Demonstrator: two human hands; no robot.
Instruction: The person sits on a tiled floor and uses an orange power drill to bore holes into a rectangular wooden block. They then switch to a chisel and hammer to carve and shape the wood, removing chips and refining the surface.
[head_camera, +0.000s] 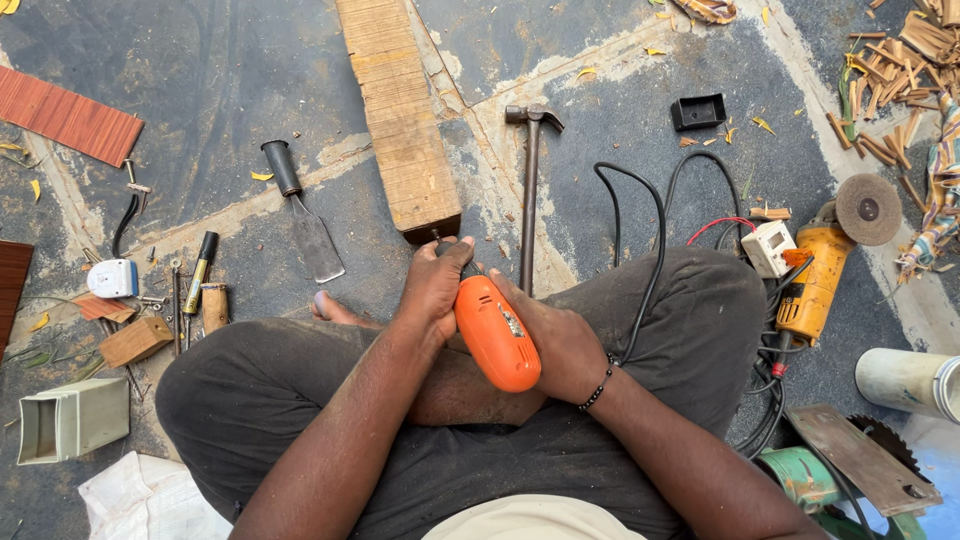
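I sit cross-legged on the ground with an orange electric drill (495, 335) in my lap. My right hand (558, 340) grips its body from the right side. At the front end of the drill, near the chuck, my left hand (432, 285) wraps around it. The chuck is hidden under my left fingers. The drill's nose points at the near end of a long wooden beam (400, 115) that lies on the ground just ahead. A black cord (655, 250) runs over my right knee.
A claw hammer (530, 190) lies right of the beam and a wide chisel (305, 220) left of it. A yellow angle grinder (825, 265), a white socket box (768, 247) and a circular saw (860, 460) are at the right. Small tools (195, 290) and wood blocks lie at the left.
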